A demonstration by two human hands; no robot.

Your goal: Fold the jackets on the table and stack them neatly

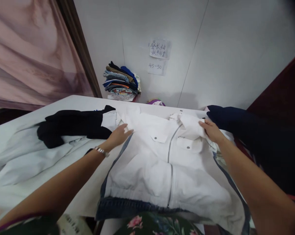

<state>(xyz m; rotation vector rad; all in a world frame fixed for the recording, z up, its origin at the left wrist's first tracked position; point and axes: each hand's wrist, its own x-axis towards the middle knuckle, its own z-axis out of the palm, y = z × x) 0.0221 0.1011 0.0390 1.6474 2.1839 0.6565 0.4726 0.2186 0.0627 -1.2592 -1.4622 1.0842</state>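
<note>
A white zip-up jacket (pixel 147 163) with dark denim-blue edging lies spread front side up across the table, its hem toward me and its zip fastened most of the way. My left hand (pixel 119 134) has its fingers closed on the cloth by the shoulder on the left side. Over on the right, my right hand (pixel 211 130) pinches the other shoulder area between thumb and fingers. Two chest pockets with snap buttons show between the hands. The fabric is wrinkled near the lower front.
To the left, a black garment (pixel 74 125) and a pale grey garment (pixel 27 156) lie on the white table (pixel 71 101). A pile of folded clothes (pixel 121 81) rises behind the table's far edge. Dark clothing (pixel 255 140) is heaped at right. Handwritten paper signs (pixel 159 49) hang on the wall.
</note>
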